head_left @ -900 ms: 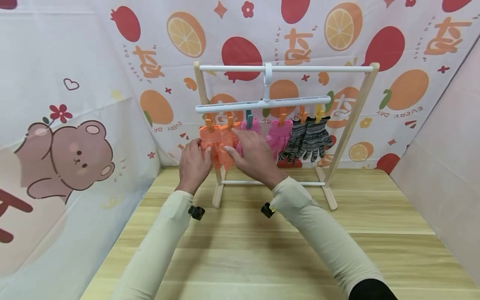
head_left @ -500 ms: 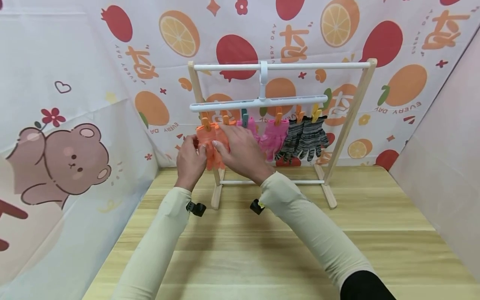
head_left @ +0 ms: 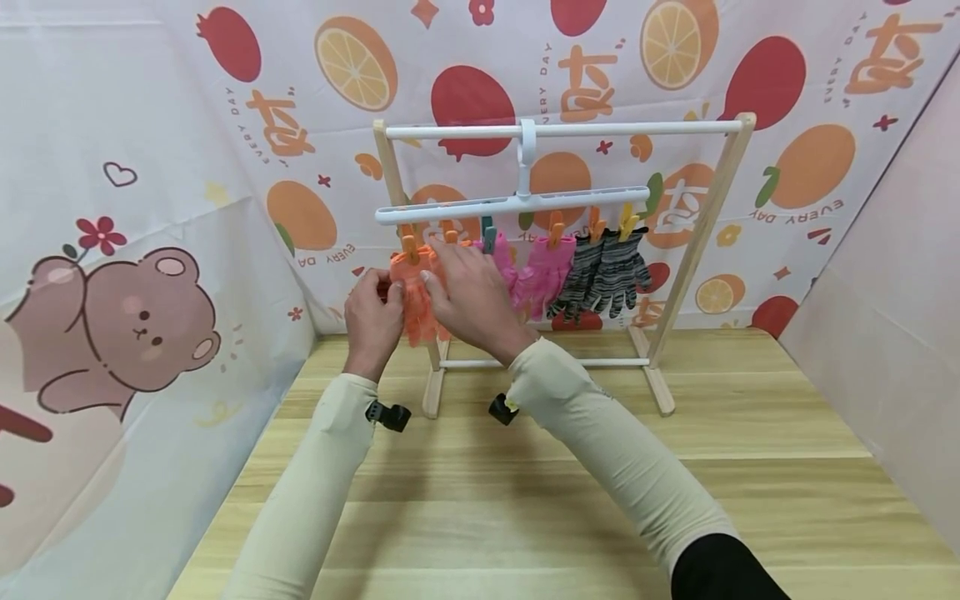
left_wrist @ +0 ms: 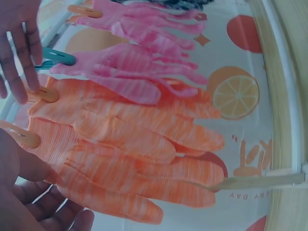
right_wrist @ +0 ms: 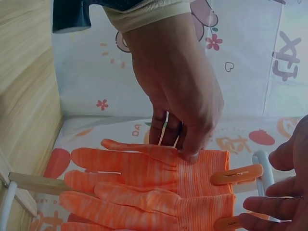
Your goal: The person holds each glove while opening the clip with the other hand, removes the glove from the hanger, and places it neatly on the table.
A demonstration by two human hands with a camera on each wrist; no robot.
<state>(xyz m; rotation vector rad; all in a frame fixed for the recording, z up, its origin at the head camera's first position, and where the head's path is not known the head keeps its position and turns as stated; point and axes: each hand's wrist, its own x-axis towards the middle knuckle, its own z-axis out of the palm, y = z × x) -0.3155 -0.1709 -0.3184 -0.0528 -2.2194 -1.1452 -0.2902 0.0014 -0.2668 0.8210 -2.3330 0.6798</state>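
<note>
Two orange knit gloves hang by their cuffs from orange clothespins (right_wrist: pixel 236 174) on a white hanger bar (head_left: pixel 457 210). My left hand (head_left: pixel 372 317) pinches the outer edge of the leftmost orange glove (left_wrist: pixel 130 166) near its cuff, thumb in front and fingers behind, as the right wrist view shows. My right hand (head_left: pixel 476 296) reaches in front of the second orange glove (left_wrist: pixel 110 113), fingers extended beside its clothespin (left_wrist: pixel 48 94) and gripping nothing. That hand hides much of this glove in the head view.
Right of the orange gloves hang two pink gloves (head_left: pixel 545 271) and two dark grey striped gloves (head_left: pixel 618 271), also clipped. The hanger hooks on a wooden rack (head_left: pixel 712 208) standing on a wood-grain table (head_left: pixel 600 492). A fruit-print cloth (head_left: pixel 810 167) covers the wall behind.
My right hand has moved left across the second orange glove, towards its clothespin. My left hand has shifted slightly left at the outer glove's edge. The head view has also shifted a little.
</note>
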